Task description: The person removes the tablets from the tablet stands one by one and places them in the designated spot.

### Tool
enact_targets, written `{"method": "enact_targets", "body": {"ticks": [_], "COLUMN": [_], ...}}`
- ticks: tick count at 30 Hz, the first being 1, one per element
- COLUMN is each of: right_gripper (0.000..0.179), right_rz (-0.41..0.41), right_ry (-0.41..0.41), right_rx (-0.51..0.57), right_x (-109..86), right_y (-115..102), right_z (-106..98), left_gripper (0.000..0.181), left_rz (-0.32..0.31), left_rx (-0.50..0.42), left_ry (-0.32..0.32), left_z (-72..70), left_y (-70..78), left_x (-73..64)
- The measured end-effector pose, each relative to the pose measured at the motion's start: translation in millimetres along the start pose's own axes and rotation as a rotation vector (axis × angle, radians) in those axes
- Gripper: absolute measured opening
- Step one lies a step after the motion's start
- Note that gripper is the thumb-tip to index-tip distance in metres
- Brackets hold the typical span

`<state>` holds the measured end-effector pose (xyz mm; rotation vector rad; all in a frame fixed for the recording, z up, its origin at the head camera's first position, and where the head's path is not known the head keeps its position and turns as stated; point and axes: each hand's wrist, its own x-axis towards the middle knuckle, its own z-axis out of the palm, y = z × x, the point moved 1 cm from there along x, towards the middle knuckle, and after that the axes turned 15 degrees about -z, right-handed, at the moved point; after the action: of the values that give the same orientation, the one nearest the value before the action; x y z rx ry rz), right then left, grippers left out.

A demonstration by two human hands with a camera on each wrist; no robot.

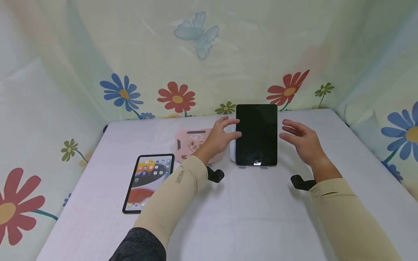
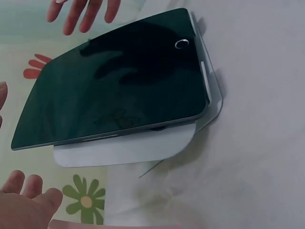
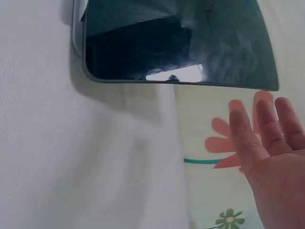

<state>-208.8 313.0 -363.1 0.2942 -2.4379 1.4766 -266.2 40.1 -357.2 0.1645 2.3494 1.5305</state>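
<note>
A dark-screened tablet (image 1: 256,135) stands tilted back on a white stand (image 1: 232,154) at the middle of the table. My left hand (image 1: 232,128) is at its left edge with fingers spread; contact cannot be told. My right hand (image 1: 285,130) hovers open just right of the tablet, apart from it. The left wrist view shows the tablet (image 2: 119,81) on the white stand (image 2: 124,148), with left fingers (image 2: 28,198) below it and right fingers (image 2: 81,12) beyond it. In the right wrist view, the open right hand (image 3: 267,143) hangs beside the tablet (image 3: 181,38).
A second tablet (image 1: 149,182) with a lit screen lies flat at the left. A pink stand (image 1: 192,143) lies behind my left hand. The white table (image 1: 248,217) is walled by flowered cloth (image 1: 209,54) at the back and both sides.
</note>
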Motion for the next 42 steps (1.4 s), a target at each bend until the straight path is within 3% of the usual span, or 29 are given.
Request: {"method": "enact_targets", "body": {"ticks": [6, 14, 30, 37, 42], "right_gripper": [0.061, 0.060, 0.061, 0.061, 0.058], "right_rz": [0.052, 0.046, 0.125, 0.167, 0.164], "right_ry": [-0.027, -0.078, -0.088, -0.064, -0.029], "right_rx": [0.080, 0.140, 0.234, 0.310, 0.305], "right_x": [7.8, 13.8, 24.0, 28.6, 28.0], "right_y": [9, 15, 18, 20, 20], "right_z": [6, 16, 22, 24, 24], "left_gripper": [0.044, 0.046, 0.044, 0.044, 0.041], "left_rz": [-0.011, -0.032, -0.070, -0.089, -0.076], "left_rx": [-0.050, -0.121, -0.132, -0.127, -0.133], "left_ry": [-0.011, -0.026, -0.094, -0.080, -0.075], "left_z": [4.7, 8.5, 9.7, 11.2, 11.2], "left_y": [5.4, 1.4, -0.4, 4.1, 6.2], "left_x": [12.8, 27.2, 33.1, 33.6, 33.9]}}
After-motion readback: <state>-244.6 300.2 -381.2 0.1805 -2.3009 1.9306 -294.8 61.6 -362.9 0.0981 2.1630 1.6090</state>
